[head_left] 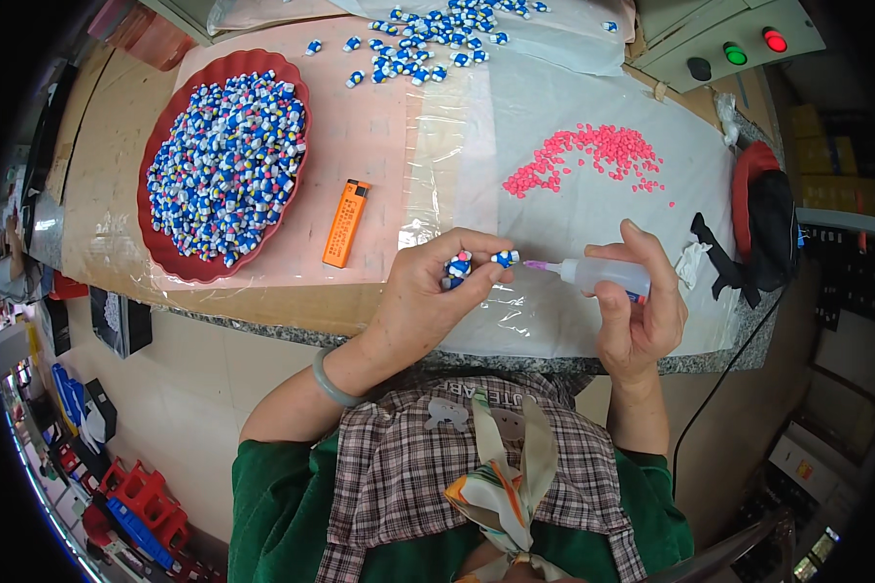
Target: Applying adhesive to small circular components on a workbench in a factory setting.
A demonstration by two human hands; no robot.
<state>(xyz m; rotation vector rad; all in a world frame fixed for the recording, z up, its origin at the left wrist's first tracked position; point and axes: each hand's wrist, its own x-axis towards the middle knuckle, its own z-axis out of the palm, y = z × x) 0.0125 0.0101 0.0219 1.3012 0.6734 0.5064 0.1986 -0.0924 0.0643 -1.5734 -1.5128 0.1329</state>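
Observation:
My left hand (436, 283) is closed, pinching a small blue and white figurine (503, 258) between thumb and forefinger. More such pieces (456, 269) sit in its curled palm, one with a pink spot. In my right hand (642, 301) is a translucent squeeze bottle (603, 276) with a pinkish-purple nozzle (540, 265). The nozzle points left and its tip is just short of the pinched figurine. Beyond the hands, small pink pieces (608, 146) lie scattered on the white sheet (554, 97).
A red scalloped tray (299, 165) heaped with figurines stands at the left, an orange lighter (345, 224) beside it. Loose figurines (418, 49) cover the far middle. At the far right is a box with coloured buttons (736, 54); a black strap (717, 260) lies near the right edge.

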